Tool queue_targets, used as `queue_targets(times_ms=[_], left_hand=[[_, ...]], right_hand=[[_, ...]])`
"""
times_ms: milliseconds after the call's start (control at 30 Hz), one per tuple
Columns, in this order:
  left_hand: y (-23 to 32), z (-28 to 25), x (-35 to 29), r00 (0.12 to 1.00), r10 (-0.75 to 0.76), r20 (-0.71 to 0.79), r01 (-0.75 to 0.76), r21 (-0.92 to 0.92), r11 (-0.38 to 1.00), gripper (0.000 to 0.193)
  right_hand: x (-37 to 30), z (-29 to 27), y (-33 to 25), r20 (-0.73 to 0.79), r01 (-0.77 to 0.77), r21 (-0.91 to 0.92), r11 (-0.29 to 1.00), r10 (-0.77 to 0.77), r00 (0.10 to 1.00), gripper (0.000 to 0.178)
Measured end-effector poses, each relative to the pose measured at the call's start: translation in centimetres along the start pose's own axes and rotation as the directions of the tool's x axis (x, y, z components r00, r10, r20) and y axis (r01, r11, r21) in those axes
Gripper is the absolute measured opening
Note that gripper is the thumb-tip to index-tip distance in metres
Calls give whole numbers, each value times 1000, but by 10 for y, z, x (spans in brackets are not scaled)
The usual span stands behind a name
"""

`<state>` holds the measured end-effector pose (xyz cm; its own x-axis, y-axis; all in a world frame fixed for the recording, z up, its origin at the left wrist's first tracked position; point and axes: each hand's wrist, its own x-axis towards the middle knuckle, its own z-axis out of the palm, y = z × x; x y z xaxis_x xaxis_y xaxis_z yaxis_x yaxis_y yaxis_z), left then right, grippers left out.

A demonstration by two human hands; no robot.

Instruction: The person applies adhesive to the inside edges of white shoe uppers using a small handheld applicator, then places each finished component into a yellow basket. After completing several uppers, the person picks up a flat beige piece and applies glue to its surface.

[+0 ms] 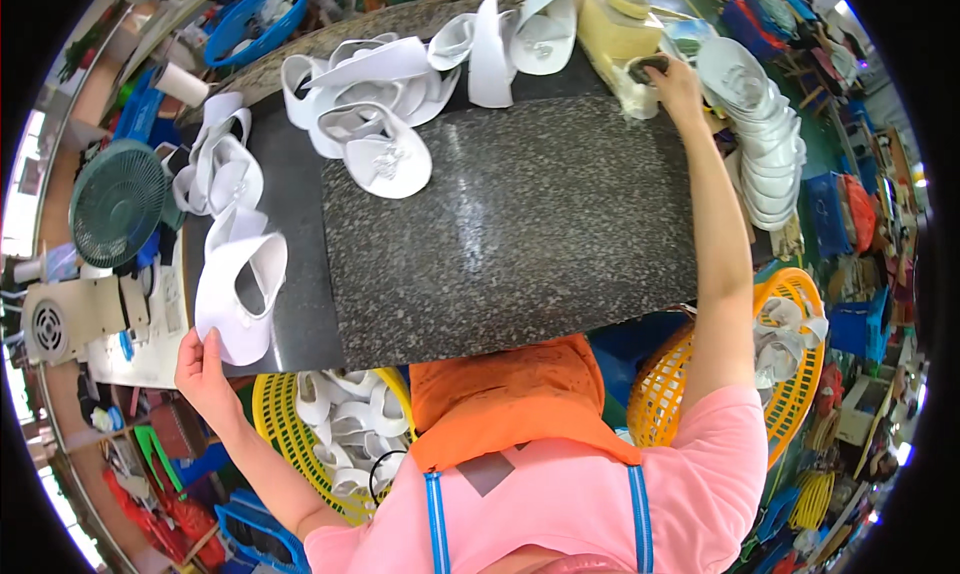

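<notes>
At the left end of the bench, my left hand (207,376) pinches the near edge of a white slipper (218,294) with a wide opening, which lies on the dark board. At the far right corner, my right arm is stretched out. My right hand (680,92) closes round a small dark pad or brush (650,68) at the mouth of a whitish, crusted container (635,99). Its exact kind is partly hidden by my fingers. Several more white slippers (388,164) lie along the far edge, some with clear decorations on them.
A speckled dark slab (510,224) covers the bench before me. Stacked white slippers (770,164) curve down the right side. A yellow basket (270,404) of white pieces stands at lower left, an orange basket (655,394) at right. A green fan (118,202) is at left.
</notes>
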<state>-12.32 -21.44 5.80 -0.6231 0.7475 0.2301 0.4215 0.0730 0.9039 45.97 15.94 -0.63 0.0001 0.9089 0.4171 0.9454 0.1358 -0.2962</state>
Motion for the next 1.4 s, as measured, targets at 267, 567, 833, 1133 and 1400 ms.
queue_targets(times_ms=[267,567,833,1133,1400], left_hand=[[37,130,-19,938,-43,345,243,-560,792,18],[10,241,-54,732,-265,628,664,-572,481,9],[20,236,-63,739,-187,647,602,-511,613,12],[11,232,-61,742,-232,629,633,-544,552,14],[12,228,-49,723,-276,633,679,-579,452,19]], right_hand=[[-42,-24,-36,-45,225,-299,927,-249,968,26],[-73,-64,-57,247,-551,579,601,515,821,20],[-148,-54,-203,571,-489,803,340,-206,795,22],[-142,-79,-218,502,20,726,688,-549,668,20],[-169,-78,-193,214,341,466,816,-478,852,25]])
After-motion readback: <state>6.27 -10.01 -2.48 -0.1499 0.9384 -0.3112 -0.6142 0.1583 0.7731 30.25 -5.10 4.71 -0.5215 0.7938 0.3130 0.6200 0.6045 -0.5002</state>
